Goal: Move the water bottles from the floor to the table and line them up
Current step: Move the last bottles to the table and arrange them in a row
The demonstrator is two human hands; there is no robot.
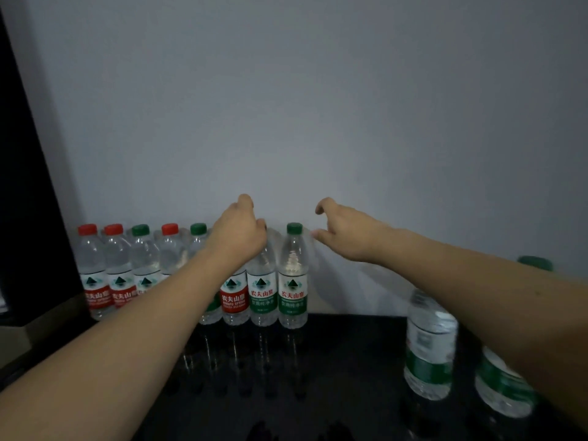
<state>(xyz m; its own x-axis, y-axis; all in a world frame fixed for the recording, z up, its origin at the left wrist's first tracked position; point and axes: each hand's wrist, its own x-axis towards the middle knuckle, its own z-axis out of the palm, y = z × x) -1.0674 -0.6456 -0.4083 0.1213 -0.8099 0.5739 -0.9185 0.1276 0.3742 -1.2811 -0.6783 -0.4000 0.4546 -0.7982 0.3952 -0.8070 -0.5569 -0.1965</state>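
Several water bottles stand in a row along the wall on the black table [350,361], some with red caps and labels, others green. My left hand [238,232] lies over the tops of the red-label bottle [234,299] and the green-label bottle [262,297], with its fingers curled on them; their caps are hidden. My right hand [345,232] hovers just right of the row's last bottle [292,281], thumb and fingers spread apart and holding nothing. Two more green-label bottles [429,345] [502,383] stand at the front right, partly behind my right forearm.
A tall black object [25,186] stands at the left edge beside the row. A plain grey wall [318,106] backs the table. Another green cap [534,263] peeks above my right forearm. Bare table lies between the row and the front-right bottles.
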